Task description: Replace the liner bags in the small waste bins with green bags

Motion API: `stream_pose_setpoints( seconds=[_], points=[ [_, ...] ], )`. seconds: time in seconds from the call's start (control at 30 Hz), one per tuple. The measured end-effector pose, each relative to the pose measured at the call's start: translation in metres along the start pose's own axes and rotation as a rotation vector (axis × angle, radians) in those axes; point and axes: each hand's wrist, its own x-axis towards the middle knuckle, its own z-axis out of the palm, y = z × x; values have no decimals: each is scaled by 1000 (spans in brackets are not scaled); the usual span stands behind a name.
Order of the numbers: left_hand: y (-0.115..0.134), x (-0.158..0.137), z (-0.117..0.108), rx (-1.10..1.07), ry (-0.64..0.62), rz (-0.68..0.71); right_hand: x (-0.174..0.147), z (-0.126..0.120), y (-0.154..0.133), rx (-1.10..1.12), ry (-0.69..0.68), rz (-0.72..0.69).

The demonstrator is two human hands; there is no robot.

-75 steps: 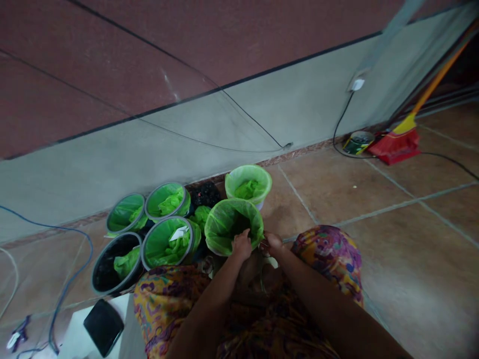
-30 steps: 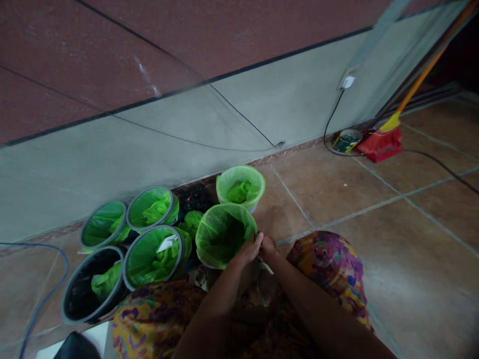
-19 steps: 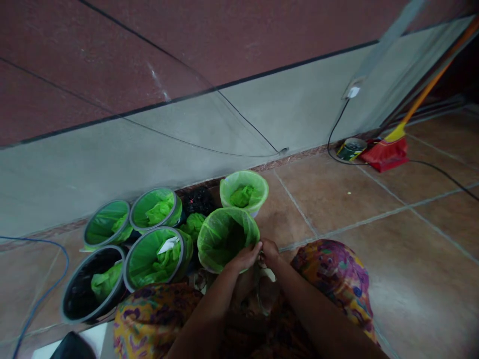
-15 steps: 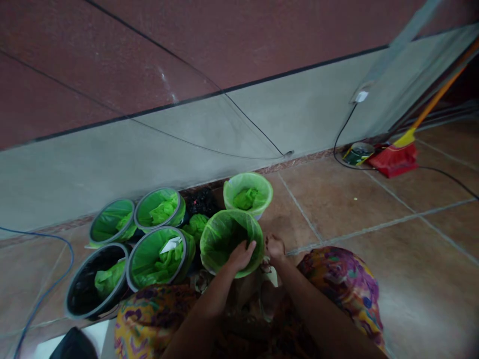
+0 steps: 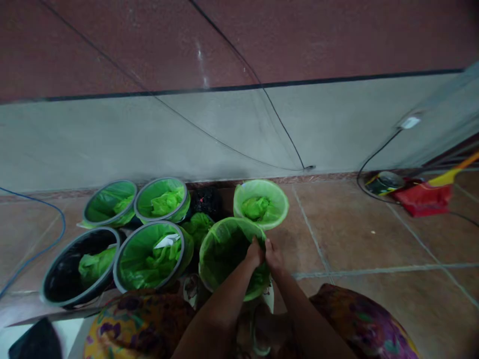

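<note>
A trash bin between my knees is lined with a translucent green garbage bag, folded over its rim. My left hand reaches inside the bin's mouth, its fingers closed on the bag at the right side of the rim. My right hand is just outside the same stretch of rim, fingertips pressed together against the bag's edge. The fingertips of both hands are partly hidden. Behind this bin stands a pale bin with a green liner and a crumpled green bag inside.
Several grey-rimmed bins with green bags, including a lined bin and a black bin, stand at left. A black bag lies by the wall. Cables, a paint can and a red dustpan are along the wall. A blue cable crosses the left floor.
My right hand has come up to the rim beside my left hand, which has shifted toward the bin's right edge. The view has turned and levelled.
</note>
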Motion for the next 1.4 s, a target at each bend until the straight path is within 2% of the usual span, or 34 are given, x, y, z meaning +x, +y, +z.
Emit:
stream_pose_setpoints(
  seconds=[0.1,0.27,0.5,0.6,0.7,0.77,0.87,0.93,1.03,1.13,1.3,1.4],
  points=[
    [0,13,2,91,-24,-20,-1,2,9,-100,30,-13],
    [-8,32,-1,266,-51,44,-9,-3,17,-219,-34,2],
    [-22,42,4,256,-49,18,-15,-10,19,-295,-51,-2],
    [-26,35,-4,218,-8,4,-13,-15,17,-306,-104,5],
    [-22,19,-29,228,21,21,-7,-19,2,-370,-28,-12],
    [-13,7,-55,299,71,59,1,-17,-18,-409,52,-109],
    [4,-2,-98,336,353,157,18,-5,-54,-434,21,-286],
    [11,2,-124,393,451,247,32,8,-73,-473,-50,-364],
    [7,19,-148,541,278,317,48,23,-82,-555,-170,-399],
    [-8,34,-158,647,89,314,57,28,-72,-596,-259,-376],
    [-28,41,-161,749,64,319,58,20,-48,-463,-234,-394],
    [-31,40,-160,746,81,281,54,15,-40,-526,-185,-369]
  ],
)
